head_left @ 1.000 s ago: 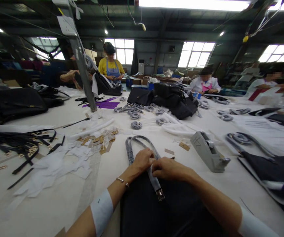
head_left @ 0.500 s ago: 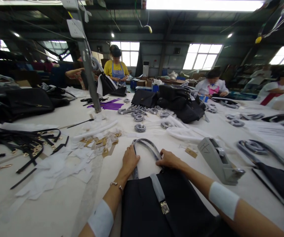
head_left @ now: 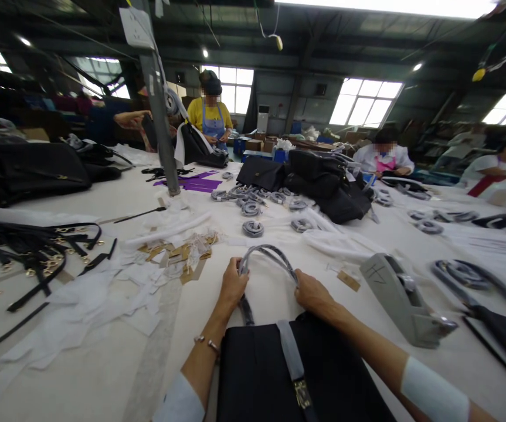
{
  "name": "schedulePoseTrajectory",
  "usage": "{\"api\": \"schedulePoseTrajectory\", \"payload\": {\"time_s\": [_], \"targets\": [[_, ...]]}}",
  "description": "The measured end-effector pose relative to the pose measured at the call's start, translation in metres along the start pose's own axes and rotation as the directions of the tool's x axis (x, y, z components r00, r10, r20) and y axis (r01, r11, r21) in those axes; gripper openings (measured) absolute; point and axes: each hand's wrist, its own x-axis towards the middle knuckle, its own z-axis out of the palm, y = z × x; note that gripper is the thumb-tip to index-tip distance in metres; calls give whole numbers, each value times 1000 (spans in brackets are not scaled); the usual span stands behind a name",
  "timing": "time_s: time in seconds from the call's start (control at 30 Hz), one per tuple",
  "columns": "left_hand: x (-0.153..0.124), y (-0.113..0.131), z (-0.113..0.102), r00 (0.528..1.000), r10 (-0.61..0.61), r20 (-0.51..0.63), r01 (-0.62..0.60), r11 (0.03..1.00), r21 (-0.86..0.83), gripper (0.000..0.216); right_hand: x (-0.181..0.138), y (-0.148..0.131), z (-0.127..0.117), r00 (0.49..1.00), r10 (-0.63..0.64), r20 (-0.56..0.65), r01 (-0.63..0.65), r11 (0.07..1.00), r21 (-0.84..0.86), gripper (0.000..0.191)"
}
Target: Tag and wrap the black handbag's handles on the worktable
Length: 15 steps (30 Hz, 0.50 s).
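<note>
A black handbag point(head_left: 261, 369) lies in front of me at the table's near edge. Grey wrapping covers its strap, which runs down the front to a gold-coloured buckle point(head_left: 302, 394). Two wrapped handles point(head_left: 269, 252) arch up from the bag's far side. My left hand point(head_left: 235, 281) is closed around the left side of the handles. On their right side my right hand point(head_left: 312, 290) grips them, fingers curled and partly hidden. Both forearms reach past the bag's sides.
A grey tape dispenser point(head_left: 400, 299) stands to the right. Paper tags point(head_left: 186, 252), white sheets point(head_left: 81, 305) and black straps with gold clips point(head_left: 37, 246) lie left. Coiled straps point(head_left: 253, 227) and piled black bags point(head_left: 323, 181) sit beyond. A metal post point(head_left: 160, 117) rises at left; co-workers sit or stand across the table.
Both hands still hold the handles; the right hand has moved slightly right and the handles' arch looks wider. The view has shifted a little.
</note>
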Motion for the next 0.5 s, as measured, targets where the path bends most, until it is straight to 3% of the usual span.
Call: {"api": "schedulePoseTrajectory", "payload": {"time_s": [0.07, 0.17, 0.33, 0.5], "targets": [[1, -1, 2, 995, -76, 59, 89, 957, -275, 36, 12, -1, 0, 1000, 3, -23, -3, 999, 32, 31], [4, -2, 4, 984, -105, 144, 170, 799, -577, 36, 33, -5, -3, 997, 2, -76, 4, 997, 78, 38], [10, -4, -1, 941, -124, 314, 322, 612, -723, 39, 69, -15, -5, 976, -60, -211, 71, 996, 46, 62], [17, -6, -11, 913, -150, 379, 402, 487, -775, 45, 87, -15, 7, 901, -347, -261, 286, 926, -244, 50]]}}
